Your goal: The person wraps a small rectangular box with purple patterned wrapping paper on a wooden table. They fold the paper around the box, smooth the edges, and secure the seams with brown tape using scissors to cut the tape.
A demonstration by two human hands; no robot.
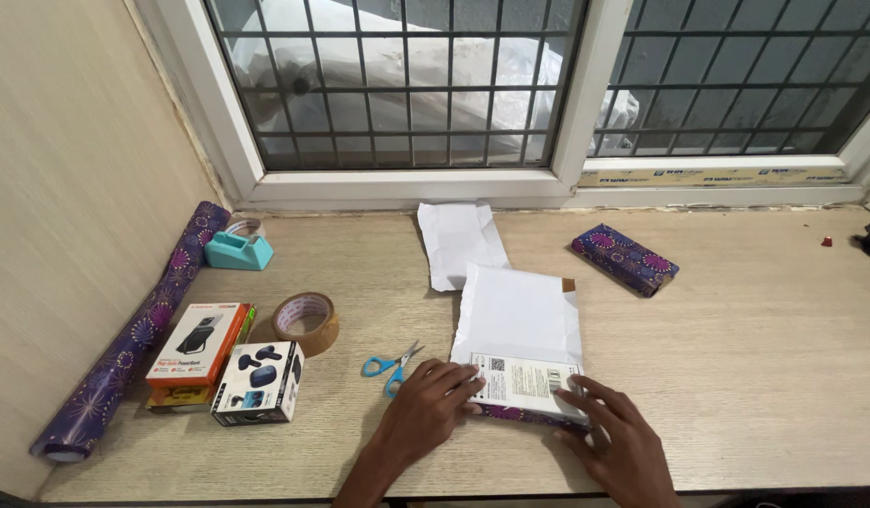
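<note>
Two hands lie flat, fingers spread, gripping nothing, on a small box [527,386] at six o'clock: left hand [425,409] at its nine o'clock end, right hand [623,435] at three, box lengthwise between them on white wrapping paper [519,315].

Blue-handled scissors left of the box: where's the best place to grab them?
Take the scissors by their blue handle loops, coming from the near-left. The loops point toward the person and the blades angle away up-right, so the left hand beside them probably reaches the handles first.

Bare hands [435,406], wrists unsleeved, ringless
</note>
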